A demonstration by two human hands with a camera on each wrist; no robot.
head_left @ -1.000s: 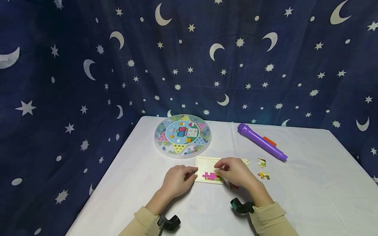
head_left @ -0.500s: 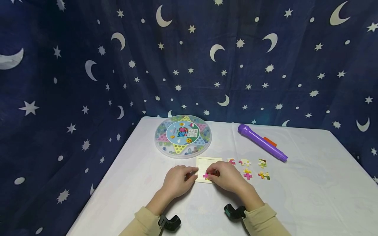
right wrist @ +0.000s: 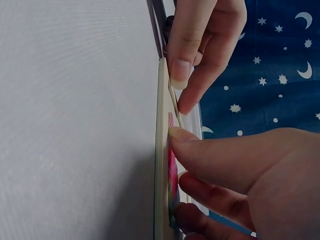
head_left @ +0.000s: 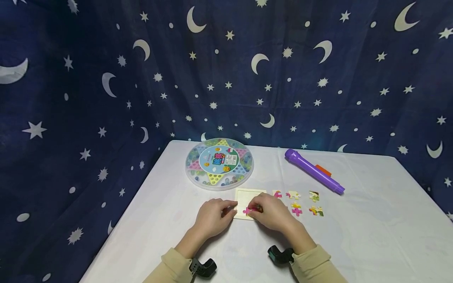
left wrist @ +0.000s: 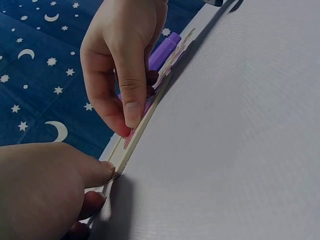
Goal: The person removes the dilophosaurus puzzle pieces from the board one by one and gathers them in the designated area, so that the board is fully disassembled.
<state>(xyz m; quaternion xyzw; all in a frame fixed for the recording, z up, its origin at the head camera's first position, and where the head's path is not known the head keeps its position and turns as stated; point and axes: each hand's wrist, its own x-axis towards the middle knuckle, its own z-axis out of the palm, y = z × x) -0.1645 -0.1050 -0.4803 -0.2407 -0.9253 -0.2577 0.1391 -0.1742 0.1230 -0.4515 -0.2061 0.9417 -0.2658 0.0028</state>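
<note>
A shallow pale wooden puzzle tray point(head_left: 247, 194) lies flat on the white table. My left hand point(head_left: 213, 216) holds the tray's left edge between thumb and fingers. Over the tray's lower right part, my right hand point(head_left: 270, 211) pinches a pink and green jigsaw piece point(right wrist: 173, 172) low down in the tray, thumb and fingertips on it in the right wrist view. A pink piece point(head_left: 246, 211) shows left of the right fingertips in the head view. The right hand hides the tray's right side.
Several loose jigsaw pieces point(head_left: 296, 209) lie right of the tray. Behind it sits a round Chinese checkers box point(head_left: 219, 163) with marbles. A purple toy microphone point(head_left: 314, 171) lies at the back right. A dark star-patterned curtain point(head_left: 226, 70) hangs behind the table.
My right hand has moved left over the tray, uncovering loose pieces on the right. In the last half second it has barely shifted. The left hand keeps its place on the tray.
</note>
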